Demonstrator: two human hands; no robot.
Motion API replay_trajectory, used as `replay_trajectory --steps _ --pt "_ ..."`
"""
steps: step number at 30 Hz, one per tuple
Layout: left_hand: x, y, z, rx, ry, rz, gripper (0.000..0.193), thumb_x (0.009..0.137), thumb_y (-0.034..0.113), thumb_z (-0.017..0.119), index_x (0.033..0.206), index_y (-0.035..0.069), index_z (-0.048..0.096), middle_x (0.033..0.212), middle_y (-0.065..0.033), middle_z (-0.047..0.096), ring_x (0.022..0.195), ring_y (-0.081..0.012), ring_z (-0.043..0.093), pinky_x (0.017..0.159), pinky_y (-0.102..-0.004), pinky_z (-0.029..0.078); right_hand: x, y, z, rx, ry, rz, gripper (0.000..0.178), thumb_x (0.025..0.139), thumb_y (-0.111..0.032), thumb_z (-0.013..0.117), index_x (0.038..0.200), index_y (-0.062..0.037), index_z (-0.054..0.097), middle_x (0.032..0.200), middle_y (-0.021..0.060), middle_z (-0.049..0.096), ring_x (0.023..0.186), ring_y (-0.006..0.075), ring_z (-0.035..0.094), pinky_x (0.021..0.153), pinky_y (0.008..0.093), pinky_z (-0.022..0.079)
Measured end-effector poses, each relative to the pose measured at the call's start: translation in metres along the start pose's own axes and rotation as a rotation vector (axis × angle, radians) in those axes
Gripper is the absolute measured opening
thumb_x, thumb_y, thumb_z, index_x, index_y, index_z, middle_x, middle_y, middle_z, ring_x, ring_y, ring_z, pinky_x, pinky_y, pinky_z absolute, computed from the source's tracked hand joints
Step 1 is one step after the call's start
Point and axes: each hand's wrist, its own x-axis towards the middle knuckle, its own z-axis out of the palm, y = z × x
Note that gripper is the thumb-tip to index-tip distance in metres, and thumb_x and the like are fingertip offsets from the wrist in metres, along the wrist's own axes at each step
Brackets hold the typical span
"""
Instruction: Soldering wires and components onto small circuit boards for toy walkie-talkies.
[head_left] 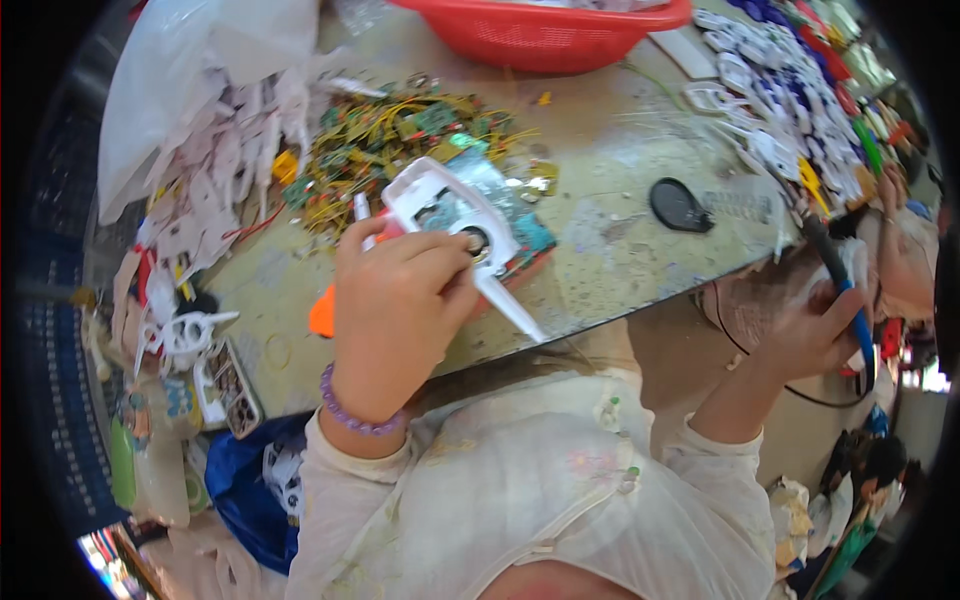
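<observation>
Currently: my left hand [398, 290], fingertips at round metallic part [481, 243] in white plastic housing [466, 212], pinch unclear; right hand [818, 332], gripping blue-and-black rod-shaped tool [839, 272]; housing best kept steady.

Red basket [535, 45]: top cropped by upper edge. White casing [464, 205]: partly covered by left hand [405, 300]. Blue-handled tool [828, 255]: tip indistinct, apparently blurred.

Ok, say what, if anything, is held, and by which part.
Right hand: a blue-and-black tool, around its middle. Left hand: fingers at the round fitting in the white casing; whether gripped, cannot tell.
</observation>
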Motion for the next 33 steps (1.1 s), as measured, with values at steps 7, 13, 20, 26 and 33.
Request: replay_trajectory --steps 7,13,20,26,33 --pt "-0.004 0.001 -0.001 0.003 0.010 -0.007 0.002 0.072 0.009 0.067 0.073 0.008 0.067 0.086 -0.0017 0.070 0.079 -0.0179 0.063 0.088 -0.0381 0.039 0.084 0.038 -0.023 -0.085 0.032 0.179 0.015 0.085 -0.016 0.063 0.083 -0.0014 0.059 0.063 -0.0008 0.050 0.051 0.0044 0.040 0.046 0.0184 0.028" --pt "-0.009 -0.002 0.001 -0.059 0.045 -0.015 0.006 0.073 0.009 0.067 0.079 0.008 0.068 0.088 -0.0028 0.069 0.083 -0.0194 0.064 0.090 -0.0393 0.039 0.035 0.074 0.008 -0.270 -0.434 0.360 0.022 0.088 -0.024 0.063 0.091 -0.0019 0.059 0.075 -0.0022 0.054 0.062 0.0044 0.043 0.055 0.0190 0.032" --pt "-0.051 -0.017 -0.005 -0.289 0.400 -0.234 0.013 0.074 0.001 0.066 0.087 0.002 0.068 0.090 -0.0115 0.068 0.087 -0.0242 0.064 0.077 -0.0322 0.049 -0.039 0.070 0.005 -0.268 -0.190 0.214 0.043 0.089 -0.012 0.062 0.120 0.0060 0.039 0.076 0.0035 0.054 0.066 0.0077 0.047 0.059 0.0190 0.036" --pt "-0.127 -0.025 -0.029 -0.417 0.351 -0.468 0.004 0.079 0.003 0.064 0.077 0.000 0.063 0.071 -0.0088 0.062 0.064 -0.0194 0.057 0.059 -0.0276 0.044 -0.150 -0.014 0.006 0.566 -1.096 0.520 0.077 0.066 -0.034 0.084 0.124 -0.0030 0.044 0.081 0.0036 0.058 0.066 0.0095 0.051 0.055 0.0191 0.038" --pt "-0.142 -0.034 -0.012 -1.143 -0.428 -0.914 0.032 0.093 0.031 0.055 0.093 -0.001 0.063 0.086 -0.0098 0.066 0.075 -0.0181 0.062 0.068 -0.0268 0.048 -0.169 -0.057 0.071 0.413 -1.112 0.187 0.035 0.070 -0.006 0.079 0.101 -0.0031 0.063 0.077 0.0078 0.064 0.060 0.0152 0.060 0.052 0.0282 0.046"
